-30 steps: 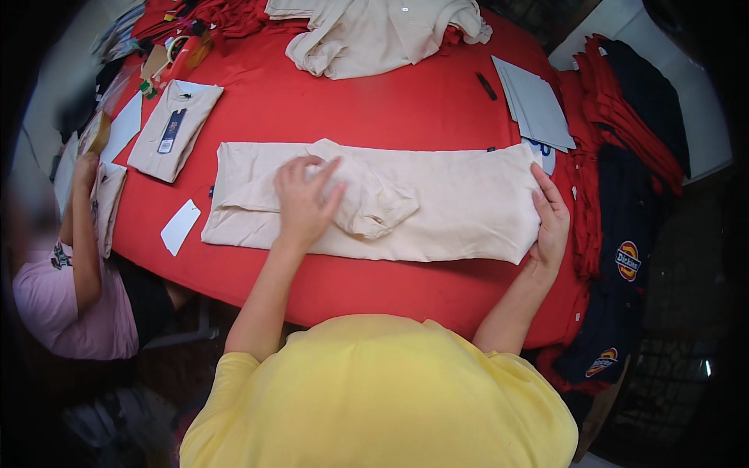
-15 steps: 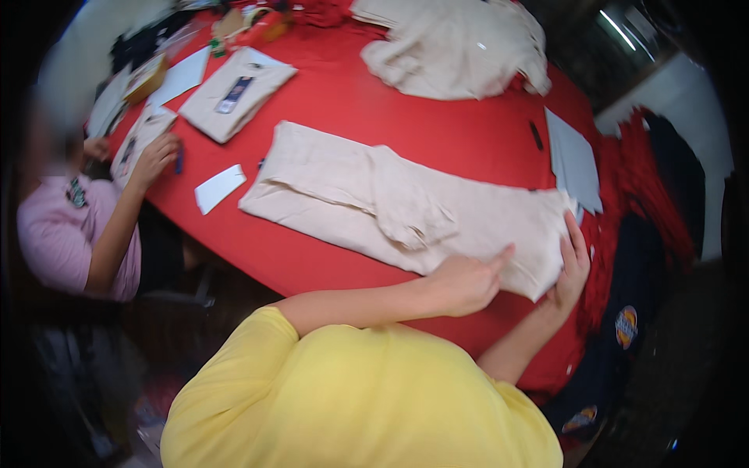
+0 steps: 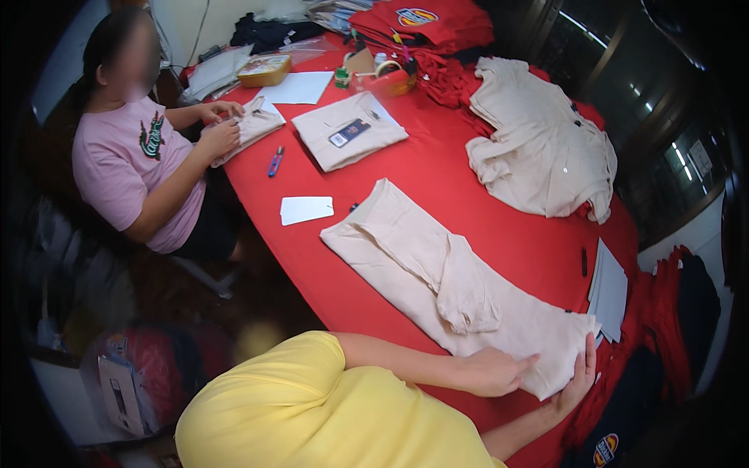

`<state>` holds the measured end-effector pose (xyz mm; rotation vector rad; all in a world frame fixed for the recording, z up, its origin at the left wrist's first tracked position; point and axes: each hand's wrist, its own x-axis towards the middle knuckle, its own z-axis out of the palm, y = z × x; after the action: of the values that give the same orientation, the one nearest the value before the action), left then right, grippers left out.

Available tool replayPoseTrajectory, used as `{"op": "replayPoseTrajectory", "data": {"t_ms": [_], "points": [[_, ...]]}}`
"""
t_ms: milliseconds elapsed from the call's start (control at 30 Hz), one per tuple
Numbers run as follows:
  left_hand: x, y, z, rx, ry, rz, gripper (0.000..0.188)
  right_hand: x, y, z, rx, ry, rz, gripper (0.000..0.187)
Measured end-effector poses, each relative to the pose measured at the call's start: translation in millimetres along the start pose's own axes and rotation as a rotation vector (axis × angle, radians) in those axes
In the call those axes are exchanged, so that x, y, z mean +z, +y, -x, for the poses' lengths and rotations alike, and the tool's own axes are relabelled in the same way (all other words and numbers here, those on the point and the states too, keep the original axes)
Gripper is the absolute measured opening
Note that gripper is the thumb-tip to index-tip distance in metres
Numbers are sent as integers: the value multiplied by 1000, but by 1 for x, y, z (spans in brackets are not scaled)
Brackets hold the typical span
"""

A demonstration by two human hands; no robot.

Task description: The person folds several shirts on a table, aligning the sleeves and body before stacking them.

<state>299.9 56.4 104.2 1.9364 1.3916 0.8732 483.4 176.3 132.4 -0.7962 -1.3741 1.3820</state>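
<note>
A cream shirt (image 3: pixel 421 265), folded into a long strip with a sleeve laid across it, lies slantwise on the red-covered table. My left hand (image 3: pixel 491 372) rests on its near right part, index finger stretched out over the cloth and the other fingers curled, holding nothing. Around the shirt's right end, my right hand (image 3: pixel 576 382) cups the edge, fingers along the far side; its thumb is hard to see. A pale edge shows beside that end, next to a stack of white cards (image 3: pixel 608 292).
At the left, a person in pink handles a folded cream garment (image 3: pixel 253 125). Between us are a tagged folded shirt (image 3: pixel 351 132), a cutter (image 3: pixel 275 161) and a white card (image 3: pixel 307 210). Cream shirts (image 3: pixel 546 148) are heaped at far right; red garments (image 3: pixel 425 27) lie behind.
My view has swung left and up, so the table sits lower and further right in it. Both hands stay at the shirt's right end, with little change in their hold.
</note>
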Motion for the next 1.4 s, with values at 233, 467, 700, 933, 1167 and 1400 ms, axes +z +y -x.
{"op": "replayPoseTrajectory", "data": {"t_ms": [233,467,700,933,1167,1400], "points": [[0,-11,-7,-48,21,16,61,2,-4,3,-3,3,-14,43],[3,-13,-7,-19,60,-15,62,3,-2,1,-8,-8,-36,43],[4,-8,-2,-18,4,-47,67,-1,1,0,6,-4,-43,43],[4,-10,4,6,16,-25,68,-2,5,1,5,-6,-22,42],[-4,-1,5,-71,-58,-126,54,-36,10,3,-54,22,191,44],[-18,-107,41,74,516,-513,28,-70,46,-23,251,13,430,45]]}}
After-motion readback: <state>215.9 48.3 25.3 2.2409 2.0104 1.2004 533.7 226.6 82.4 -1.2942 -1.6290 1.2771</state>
